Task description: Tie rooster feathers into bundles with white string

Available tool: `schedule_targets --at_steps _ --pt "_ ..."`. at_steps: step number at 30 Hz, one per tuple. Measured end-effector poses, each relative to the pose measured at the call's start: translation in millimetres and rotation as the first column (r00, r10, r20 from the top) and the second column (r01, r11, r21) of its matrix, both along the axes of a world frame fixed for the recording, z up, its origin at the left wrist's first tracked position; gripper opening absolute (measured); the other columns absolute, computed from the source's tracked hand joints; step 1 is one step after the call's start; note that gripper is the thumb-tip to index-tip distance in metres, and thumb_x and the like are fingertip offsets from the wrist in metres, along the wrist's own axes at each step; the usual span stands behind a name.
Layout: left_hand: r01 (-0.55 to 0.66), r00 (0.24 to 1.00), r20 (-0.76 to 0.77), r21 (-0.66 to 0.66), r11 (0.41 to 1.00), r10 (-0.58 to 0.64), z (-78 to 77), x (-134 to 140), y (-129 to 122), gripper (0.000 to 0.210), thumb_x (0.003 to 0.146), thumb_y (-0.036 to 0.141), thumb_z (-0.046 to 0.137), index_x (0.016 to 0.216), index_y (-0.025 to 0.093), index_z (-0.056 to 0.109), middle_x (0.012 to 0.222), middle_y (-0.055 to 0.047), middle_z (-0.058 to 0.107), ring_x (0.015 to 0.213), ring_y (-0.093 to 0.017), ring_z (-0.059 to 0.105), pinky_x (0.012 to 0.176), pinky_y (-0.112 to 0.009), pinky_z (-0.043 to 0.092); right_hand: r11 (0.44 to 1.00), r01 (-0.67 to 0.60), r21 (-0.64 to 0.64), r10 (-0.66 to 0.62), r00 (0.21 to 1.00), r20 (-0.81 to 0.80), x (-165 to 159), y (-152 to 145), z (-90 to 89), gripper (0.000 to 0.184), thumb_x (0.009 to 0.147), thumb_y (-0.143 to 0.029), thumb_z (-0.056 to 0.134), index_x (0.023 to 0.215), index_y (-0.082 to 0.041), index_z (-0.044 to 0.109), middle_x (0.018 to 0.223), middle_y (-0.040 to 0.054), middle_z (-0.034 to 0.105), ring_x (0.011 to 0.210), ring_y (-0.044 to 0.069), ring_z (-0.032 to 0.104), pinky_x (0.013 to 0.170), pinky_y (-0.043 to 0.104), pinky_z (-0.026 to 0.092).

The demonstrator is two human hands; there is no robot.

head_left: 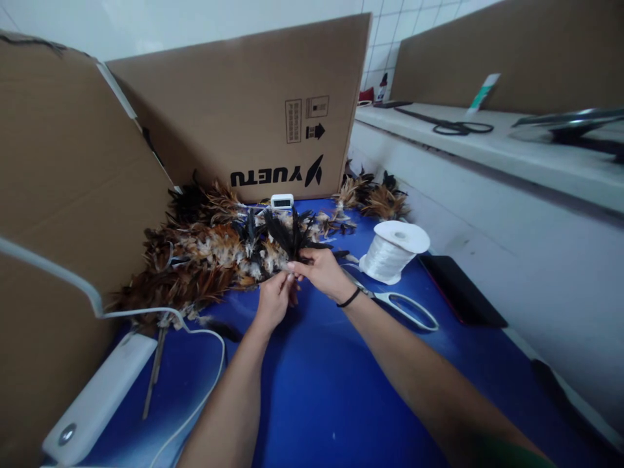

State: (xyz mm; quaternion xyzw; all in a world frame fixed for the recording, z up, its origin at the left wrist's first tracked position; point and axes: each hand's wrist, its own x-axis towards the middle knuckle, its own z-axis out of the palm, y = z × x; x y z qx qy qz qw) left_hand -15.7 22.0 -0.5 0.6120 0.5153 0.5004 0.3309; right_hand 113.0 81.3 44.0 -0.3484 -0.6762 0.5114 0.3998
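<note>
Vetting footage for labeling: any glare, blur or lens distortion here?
Head view: soft detail where the fingers meet the black feathers; head view: pale sheen on the blue tabletop, lower left; head view: apparent wide-angle stretch in the forearms; YUETU lettering legible.

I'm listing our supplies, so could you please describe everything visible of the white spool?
The white spool, plastic-looking, has a broad round top flange with a central hole and shiny white cord or ribbon wound on it. It stands on end on the blue tabletop, beyond the scissors, beside the black tablet-like device. The right hand is nearby but apart.
</note>
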Motion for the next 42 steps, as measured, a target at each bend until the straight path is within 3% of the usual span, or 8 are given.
schedule_targets --at_steps 5,13,19,22,26,31,35,42 --pt "0.017 0.995 0.097 -0.069 0.997 -0.011 2.2 0 1 0.033 0.087 0.045 0.047 0.074 0.016 0.057 0.054 0.002 0.057 0.037 -0.009 0.050 0.036 -0.020 0.040 1.000 0.017 0.002 -0.017 1.000 0.003 -1 0 -4.1 0.030 0.069 -0.037 0.067 0.056 -0.018 0.048 0.048 -0.0041 0.051 0.046 0.013 0.054 0.044 0.023 0.041" --pt "-0.088 0.993 -0.076 0.061 0.994 0.092 2.8 -2 2 0.030 0.087 0.035 0.048 0.065 0.018 0.057 0.049 0.002 0.054 0.035 -0.008 0.048 0.035 -0.018 0.036 0.983 0.171 0.073 -0.173 0.985 0.019 -8 -5 -12.6 0.033 0.069 -0.036 0.067 0.053 -0.020 0.042 0.047 -0.0046 0.048 0.045 0.012 0.052 0.042 0.023 0.040" --pt "-0.185 0.982 0.043 0.044 0.982 0.183 9.6 -3 0 0.030 0.087 0.037 0.049 0.063 0.019 0.055 0.047 0.002 0.053 0.035 -0.009 0.047 0.036 -0.020 0.037 0.996 0.076 0.047 -0.075 0.997 -0.025 5 -8 9.5 0.019 0.070 -0.034 0.066 0.077 -0.017 0.060 0.068 0.0017 0.064 0.059 0.015 0.060 0.051 0.026 0.049" --pt "-0.254 0.946 0.204 -0.009 0.967 0.250 15.6 -4 -1 0.028 0.085 0.041 0.050 0.069 0.019 0.056 0.048 0.003 0.054 0.035 -0.009 0.048 0.034 -0.020 0.039 0.970 0.160 0.182 -0.171 0.984 0.044 36 -14 33.6 0.025 0.073 -0.031 0.064 0.094 -0.017 0.065 0.080 0.0040 0.067 0.067 0.015 0.062 0.058 0.028 0.050" --pt "-0.226 0.936 0.276 -0.005 0.974 0.218 18.0 -2 0 0.030 0.082 0.044 0.054 0.070 0.017 0.057 0.048 0.004 0.055 0.036 -0.009 0.050 0.036 -0.020 0.044 0.862 0.144 0.485 -0.337 0.879 0.337 91 -30 51.4 0.012 0.078 -0.023 0.060 0.083 -0.018 0.069 0.080 0.0039 0.069 0.071 0.016 0.061 0.069 0.030 0.047" --pt "-0.148 0.937 0.318 -0.014 0.989 0.145 14.6 2 1 0.031 0.080 0.045 0.058 0.072 0.015 0.058 0.051 0.002 0.058 0.037 -0.009 0.052 0.037 -0.020 0.046 0.838 0.003 0.545 -0.399 0.686 0.609 142 -48 28.7 0.016 0.083 -0.018 0.054 0.083 -0.019 0.070 0.085 0.0058 0.070 0.078 0.018 0.063 0.072 0.031 0.045" --pt "-0.160 0.940 0.302 -0.018 0.987 0.158 13.7 4 1 0.032 0.079 0.045 0.059 0.071 0.014 0.058 0.051 0.002 0.058 0.037 -0.008 0.052 0.038 -0.019 0.046 0.830 -0.063 0.554 -0.421 0.582 0.696 147 -57 0.3 0.017 0.086 -0.018 0.052 0.085 -0.018 0.069 0.086 0.0080 0.067 0.083 0.020 0.062 0.074 0.033 0.046" --pt "-0.156 0.934 0.328 0.012 0.988 0.143 14.7 7 -1 0.030 0.080 0.045 0.058 0.074 0.015 0.057 0.052 0.003 0.057 0.039 -0.008 0.052 0.038 -0.018 0.045 0.784 -0.119 0.609 -0.445 0.576 0.686 105 -46 -25.3 0.018 0.084 -0.012 0.052 0.070 -0.020 0.061 0.084 0.0100 0.060 0.079 0.021 0.055 0.072 0.034 0.045"
